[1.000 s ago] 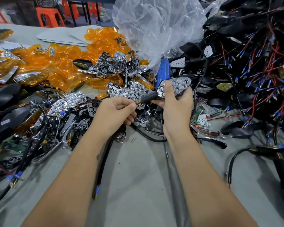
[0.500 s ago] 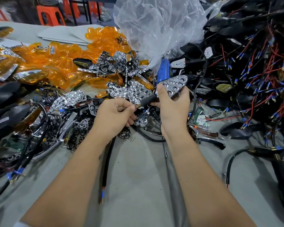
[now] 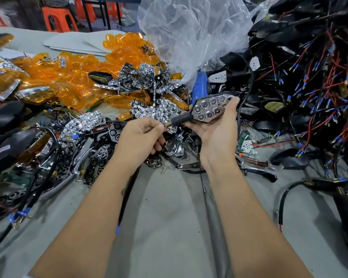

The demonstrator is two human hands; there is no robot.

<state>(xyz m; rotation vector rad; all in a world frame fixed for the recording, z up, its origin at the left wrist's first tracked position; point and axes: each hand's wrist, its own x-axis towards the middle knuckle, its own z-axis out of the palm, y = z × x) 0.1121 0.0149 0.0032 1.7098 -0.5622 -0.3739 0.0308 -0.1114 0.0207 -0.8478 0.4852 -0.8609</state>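
The person's left hand (image 3: pixel 141 137) has its fingers curled tightly round the brass threaded tip (image 3: pixel 168 123) of a black rubber stem (image 3: pixel 181 119). The right hand (image 3: pixel 215 135) cups the black-edged chrome honeycomb indicator lamp (image 3: pixel 209 110) from below, with the thumb hooked over its far end. The lamp sits just above that palm. The step appears to be seating the stem. Keep the 2 hands in line, hold the lamp level, and twist without bending. Beyond the grip lie loose chrome reflectors (image 3: pixel 149 111), then amber plastic lenses (image 3: pixel 68 81).
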